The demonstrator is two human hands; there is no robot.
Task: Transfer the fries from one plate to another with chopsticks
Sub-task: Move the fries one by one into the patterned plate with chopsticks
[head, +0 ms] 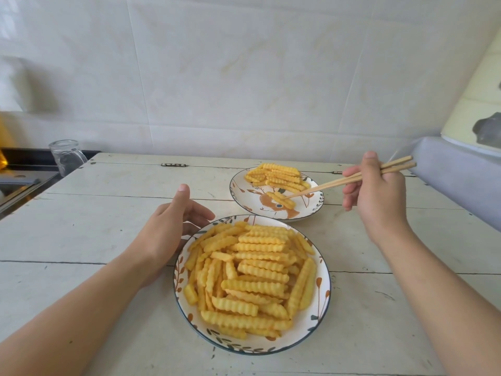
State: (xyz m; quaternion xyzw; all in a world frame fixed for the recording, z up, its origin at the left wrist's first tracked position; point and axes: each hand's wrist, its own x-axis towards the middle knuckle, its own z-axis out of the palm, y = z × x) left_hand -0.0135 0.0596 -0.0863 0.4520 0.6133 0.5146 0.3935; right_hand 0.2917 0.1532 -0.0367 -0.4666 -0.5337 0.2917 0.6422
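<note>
Heaped crinkle-cut golden fries (249, 272)

Home kitchen — tiled wall (244, 77), sink (21, 175), upturned glass (66, 156) beside it.

Near plate (324, 278) of fries (252, 275) in front, far plate (238, 191) behind-right, glass (66, 156) at table's (95, 213) back-left edge
</note>
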